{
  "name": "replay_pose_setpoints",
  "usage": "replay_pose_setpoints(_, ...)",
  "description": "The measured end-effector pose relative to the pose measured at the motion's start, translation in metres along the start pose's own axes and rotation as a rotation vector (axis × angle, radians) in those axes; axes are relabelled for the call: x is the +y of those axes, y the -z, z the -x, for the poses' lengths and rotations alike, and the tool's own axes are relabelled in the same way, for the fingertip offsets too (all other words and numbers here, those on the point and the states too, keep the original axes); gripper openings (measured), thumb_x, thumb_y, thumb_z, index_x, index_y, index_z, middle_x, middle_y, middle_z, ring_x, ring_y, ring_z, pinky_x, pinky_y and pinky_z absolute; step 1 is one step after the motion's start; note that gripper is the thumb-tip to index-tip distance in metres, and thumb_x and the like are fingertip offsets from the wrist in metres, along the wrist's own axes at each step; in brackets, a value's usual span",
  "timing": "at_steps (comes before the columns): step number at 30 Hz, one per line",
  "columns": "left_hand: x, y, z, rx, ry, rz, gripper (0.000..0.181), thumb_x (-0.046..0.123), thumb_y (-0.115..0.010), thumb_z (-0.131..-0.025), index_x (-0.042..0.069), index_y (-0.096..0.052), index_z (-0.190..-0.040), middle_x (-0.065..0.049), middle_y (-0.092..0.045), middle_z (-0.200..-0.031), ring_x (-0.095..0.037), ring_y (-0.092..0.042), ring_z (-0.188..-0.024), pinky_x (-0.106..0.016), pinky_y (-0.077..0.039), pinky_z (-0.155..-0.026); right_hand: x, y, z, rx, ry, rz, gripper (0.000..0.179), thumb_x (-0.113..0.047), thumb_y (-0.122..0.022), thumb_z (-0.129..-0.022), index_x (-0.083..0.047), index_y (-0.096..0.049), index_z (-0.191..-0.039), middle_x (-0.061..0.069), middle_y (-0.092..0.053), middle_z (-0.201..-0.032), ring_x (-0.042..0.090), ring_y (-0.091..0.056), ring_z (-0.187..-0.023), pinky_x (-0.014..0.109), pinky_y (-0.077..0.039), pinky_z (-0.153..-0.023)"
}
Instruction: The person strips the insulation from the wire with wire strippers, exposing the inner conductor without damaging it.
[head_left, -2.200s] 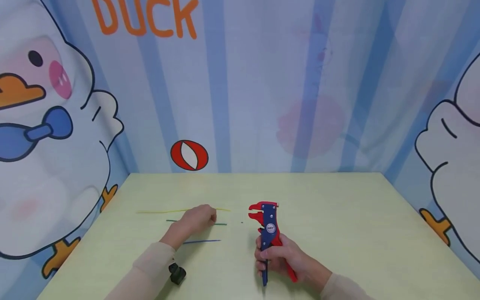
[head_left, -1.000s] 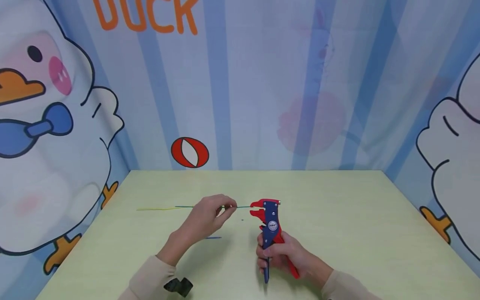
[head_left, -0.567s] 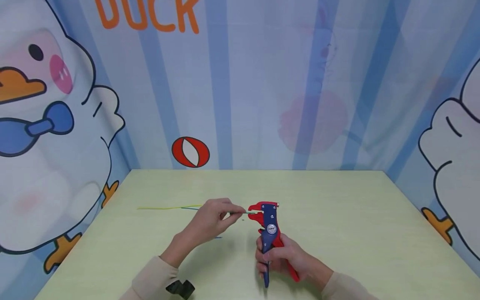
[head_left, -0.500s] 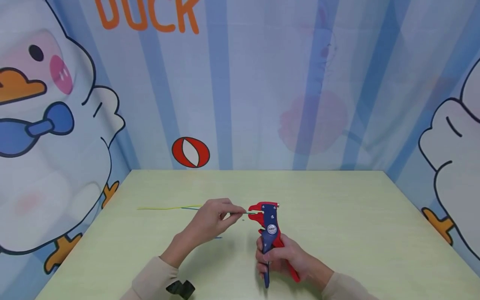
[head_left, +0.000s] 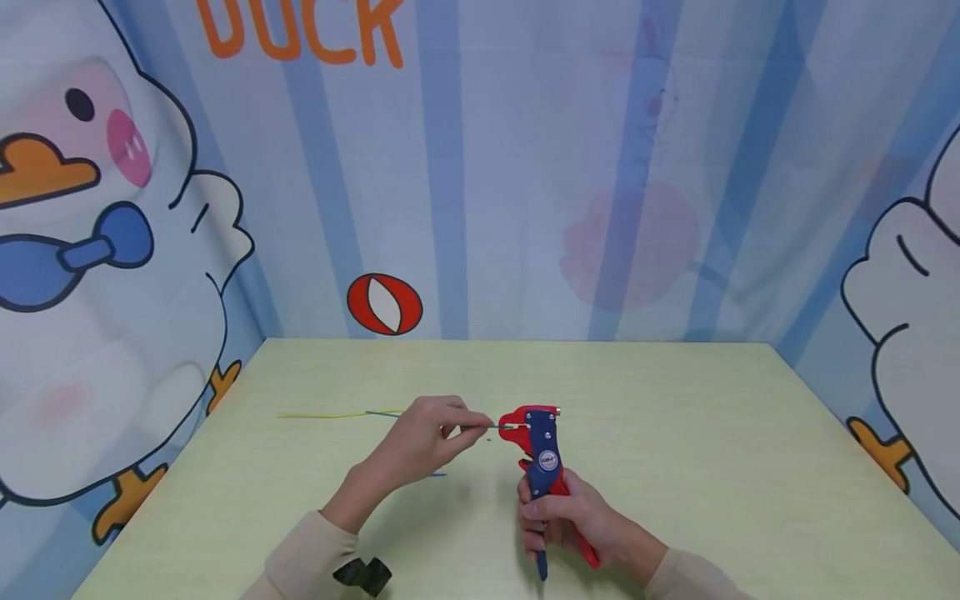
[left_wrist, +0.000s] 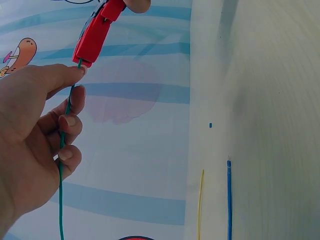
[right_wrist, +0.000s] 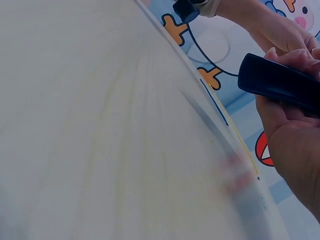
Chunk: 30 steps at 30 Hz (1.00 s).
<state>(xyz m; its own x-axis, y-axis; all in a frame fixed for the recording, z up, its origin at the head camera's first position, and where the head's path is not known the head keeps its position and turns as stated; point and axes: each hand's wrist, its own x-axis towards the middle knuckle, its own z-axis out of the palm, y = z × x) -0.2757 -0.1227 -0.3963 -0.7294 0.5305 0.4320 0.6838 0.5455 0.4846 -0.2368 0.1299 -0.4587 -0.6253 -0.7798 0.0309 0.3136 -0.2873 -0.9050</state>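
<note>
The right hand (head_left: 573, 512) grips the red-and-blue wire stripper (head_left: 547, 461) by its handles, fingers wrapped round them, holding it above the table (head_left: 750, 467), roughly midway between the left and right edges. The wire stripper's long axis runs from the near side toward the far edge: head at the far end, handle ends at the near end, mouth facing the left edge. The left hand (head_left: 427, 437) pinches the green wire (left_wrist: 61, 200) between thumb and forefinger just beside that mouth. The green wire's long axis runs left to right, roughly parallel to the far edge; its right tip reaches into the mouth, and its other end sticks out past the hand toward the left edge. On the table, a yellow wire (left_wrist: 201, 200) lies nearly parallel to the far edge. A blue wire (left_wrist: 229, 200) lies farther from that edge, mostly hidden by the left hand and forearm in the head view, and a tiny blue scrap (left_wrist: 210, 125) lies to the right of both
</note>
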Motion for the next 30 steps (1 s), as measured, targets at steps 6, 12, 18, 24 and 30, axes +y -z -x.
replay_pose_setpoints(6,0.000,-0.002,0.000,0.008,0.010,-0.002,0.017,0.013,-0.074,-0.091,0.017,-0.080,-0.107,0.015,-0.060,-0.075,-0.005,-0.046,-0.063,-0.022,-0.040,-0.053,0.000,-0.002,0.001,0.048,-0.006,0.018,0.002,-0.009,-0.050,-0.100,-0.009,-0.052,-0.101,0.002,-0.053,-0.076,0.017,-0.054,-0.066,0.035,-0.055,-0.070)
replay_pose_setpoints(12,-0.001,-0.006,0.001,0.029,0.004,-0.001,0.017,0.013,-0.075,-0.091,0.017,-0.080,-0.107,0.015,-0.059,-0.075,-0.005,-0.044,-0.061,-0.022,-0.039,-0.053,-0.002,-0.006,0.002,0.128,-0.022,0.048,0.004,-0.011,-0.052,-0.101,-0.007,-0.050,-0.100,0.001,-0.050,-0.072,0.015,-0.052,-0.059,0.031,-0.054,-0.063)
replay_pose_setpoints(18,-0.002,-0.012,0.000,0.052,0.006,-0.058,0.017,0.015,-0.075,-0.091,0.017,-0.080,-0.106,0.014,-0.062,-0.075,-0.005,-0.044,-0.061,-0.023,-0.039,-0.054,-0.004,-0.006,-0.002,0.227,-0.056,0.074,0.015,-0.018,-0.059,-0.100,-0.009,-0.047,-0.094,-0.003,-0.043,-0.063,0.010,-0.045,-0.049,0.024,-0.046,-0.051)
replay_pose_setpoints(24,-0.001,-0.013,0.000,0.058,0.036,-0.067,0.016,0.016,-0.076,-0.090,0.018,-0.080,-0.106,0.014,-0.063,-0.076,-0.005,-0.046,-0.062,-0.023,-0.041,-0.054,-0.006,-0.005,-0.002,0.209,-0.067,0.037,0.011,-0.013,-0.054,-0.102,-0.009,-0.046,-0.095,-0.003,-0.044,-0.064,0.010,-0.046,-0.049,0.023,-0.047,-0.052)
replay_pose_setpoints(30,-0.002,-0.012,0.001,0.057,0.024,-0.070,0.016,0.016,-0.076,-0.090,0.017,-0.080,-0.105,0.014,-0.063,-0.075,-0.004,-0.045,-0.061,-0.022,-0.040,-0.054,-0.004,-0.004,0.000,0.174,-0.055,0.013,0.003,-0.010,-0.051,-0.101,-0.009,-0.048,-0.100,-0.001,-0.048,-0.070,0.011,-0.050,-0.057,0.026,-0.051,-0.061)
